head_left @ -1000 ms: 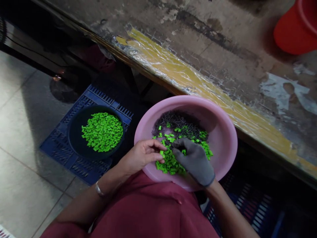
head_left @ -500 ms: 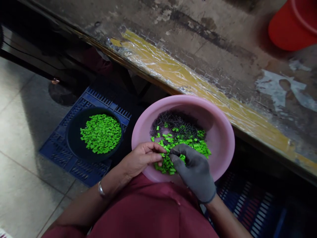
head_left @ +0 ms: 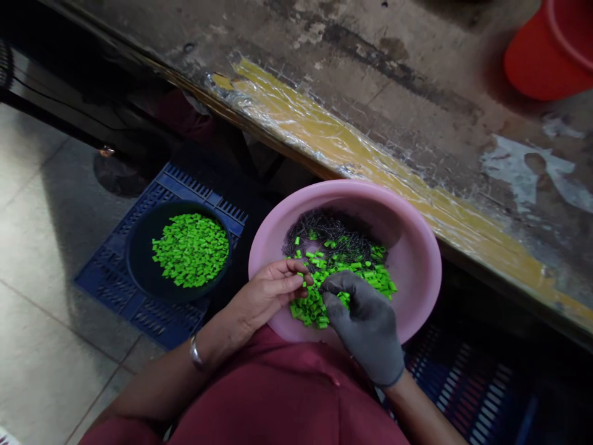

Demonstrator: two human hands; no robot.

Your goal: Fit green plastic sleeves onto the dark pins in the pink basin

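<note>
A pink basin (head_left: 419, 272) rests against my front, holding loose short green plastic tubes (head_left: 315, 304) and a heap of thin dark pieces (head_left: 324, 225) that look like springs or screws. Over the tubes, my bare left hand (head_left: 273, 290), with a silver bangle at the wrist, pinches at thumb and fingertips. A small green tube seems to be between them, partly hidden. Close beside it, my right hand (head_left: 365, 318) in a grey glove has thumb and forefinger brought together. Whatever it may hold is too small or too dark to make out.
To the left, a dark bowl (head_left: 139, 272) full of green pieces (head_left: 191, 250) stands on a blue plastic crate (head_left: 109, 278). A worn table with a yellow taped edge (head_left: 324, 136) runs behind the basin. A red bucket (head_left: 542, 62) stands on it at the far right.
The hands have drawn slightly apart at the fingertips. My left fingers have shifted a little up. The whole view has moved slightly; basin and bowl stay in place.
</note>
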